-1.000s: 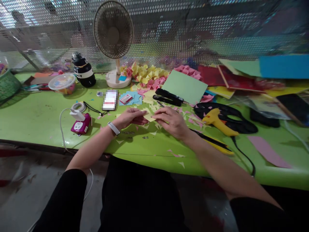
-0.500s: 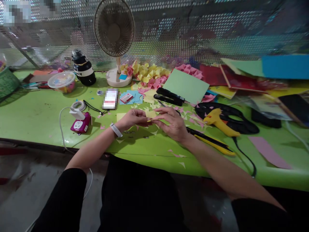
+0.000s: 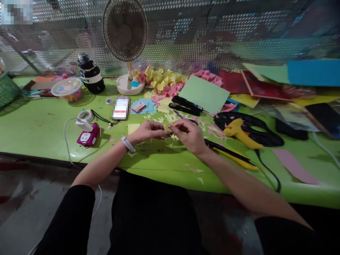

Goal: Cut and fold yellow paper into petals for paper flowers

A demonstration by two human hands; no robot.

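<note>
Between my two hands is a small piece of yellow paper point(image 3: 168, 126), held just above the green tabletop. My left hand point(image 3: 151, 131), with a white band on the wrist, pinches its left side. The fingertips of my right hand point(image 3: 187, 134) are closed on its right side. Part of the paper is hidden by my fingers. A pale yellow paper square point(image 3: 133, 129) lies behind my left wrist. Scissors point(image 3: 178, 114), partly covered by my right hand, lie behind it among small yellow and pink paper scraps point(image 3: 170, 116).
A black stapler point(image 3: 186, 105) and a light green sheet point(image 3: 205, 94) lie farther back. To the right are a yellow glue gun point(image 3: 243, 134) and a yellow-black cutter point(image 3: 233, 156). A fan point(image 3: 124, 32) stands behind a phone point(image 3: 121, 108); a purple power adapter point(image 3: 88, 135) is at left.
My right fingers, stretched out before, have curled in and pinch the yellow paper closer to my left fingertips. The paper looks smaller, its shape more covered by fingers.
</note>
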